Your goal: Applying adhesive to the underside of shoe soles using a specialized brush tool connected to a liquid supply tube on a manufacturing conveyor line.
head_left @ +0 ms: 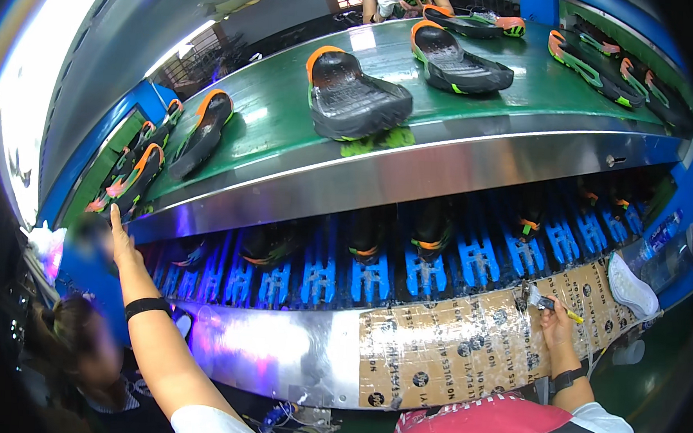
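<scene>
My left hand [120, 237] reaches to the left end of the green conveyor belt [269, 130]. One digit stretches up close to a black shoe sole [141, 176] with an orange heel rim; whether they touch I cannot tell. The other fingers are partly blurred. Over the cardboard-covered ledge [449, 351], my right hand [558, 328] is closed around a small brush [546, 303] with a dark handle and yellow end. In front of me on the belt lie two more soles, a near one [358, 99] and a farther one [460, 62], hollow sides up.
Below the metal rail [412, 161] runs a lower row of blue holders [370, 280] bearing dark soles. A white sole [633, 285] rests at the ledge's right end. Across the belt another person's gloved hand [387, 3] shows. Another person [82, 336] is at lower left.
</scene>
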The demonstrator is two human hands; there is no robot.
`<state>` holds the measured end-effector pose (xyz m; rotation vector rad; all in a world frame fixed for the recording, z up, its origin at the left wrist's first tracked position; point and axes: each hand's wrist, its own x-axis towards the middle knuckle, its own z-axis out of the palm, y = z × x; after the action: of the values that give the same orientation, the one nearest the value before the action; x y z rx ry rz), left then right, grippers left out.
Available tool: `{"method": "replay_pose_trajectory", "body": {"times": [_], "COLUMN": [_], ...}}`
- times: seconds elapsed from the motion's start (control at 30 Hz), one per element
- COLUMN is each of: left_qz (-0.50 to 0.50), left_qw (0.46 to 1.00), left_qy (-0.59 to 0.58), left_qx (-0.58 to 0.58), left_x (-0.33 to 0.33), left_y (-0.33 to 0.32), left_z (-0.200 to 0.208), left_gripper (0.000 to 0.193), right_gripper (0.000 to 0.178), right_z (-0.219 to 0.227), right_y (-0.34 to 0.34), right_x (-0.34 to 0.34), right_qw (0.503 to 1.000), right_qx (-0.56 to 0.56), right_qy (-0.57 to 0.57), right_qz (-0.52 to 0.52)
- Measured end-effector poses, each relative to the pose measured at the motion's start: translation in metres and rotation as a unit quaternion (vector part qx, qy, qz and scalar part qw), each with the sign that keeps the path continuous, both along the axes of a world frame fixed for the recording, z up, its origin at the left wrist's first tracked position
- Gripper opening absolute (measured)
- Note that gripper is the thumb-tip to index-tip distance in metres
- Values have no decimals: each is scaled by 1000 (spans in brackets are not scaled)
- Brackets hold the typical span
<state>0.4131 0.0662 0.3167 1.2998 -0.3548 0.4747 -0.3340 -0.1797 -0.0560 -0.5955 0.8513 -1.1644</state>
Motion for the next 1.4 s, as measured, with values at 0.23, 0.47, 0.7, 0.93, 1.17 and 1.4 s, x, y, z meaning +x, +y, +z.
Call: {"method": "replay_pose_trajectory", "body": {"times": [0.23, 0.47, 0.7, 0.93, 1.17, 1.4], "left_qz": [5, 189, 308, 161, -183, 70], "left_qw": [978, 870, 888, 750, 825, 754], "left_qy": [47, 50, -28, -102, -200, -311], "left_qx": [204, 452, 341, 633, 496, 574], "left_x": [43, 124, 227, 229, 327, 315], "left_y": [-15, -6, 71, -5, 70, 57], "left_z": [0, 4, -17, -10, 8, 20], "left_gripper": [71, 95, 66, 68, 62, 30], "right_gripper": [25, 25, 25, 24, 22, 22], "right_z": [10, 7, -1, 22, 18, 26], "right_y": [0, -2, -3, 21, 13, 18], "right_x": [6, 13, 26, 21, 37, 42], "right_qw": [999, 999, 996, 985, 989, 986], "right_qx": [17, 26, 0, -6, -9, -25], "right_qy": [22, 23, 40, 101, 93, 94], "right_qz": [-23, -42, -80, -140, -113, -136]}}
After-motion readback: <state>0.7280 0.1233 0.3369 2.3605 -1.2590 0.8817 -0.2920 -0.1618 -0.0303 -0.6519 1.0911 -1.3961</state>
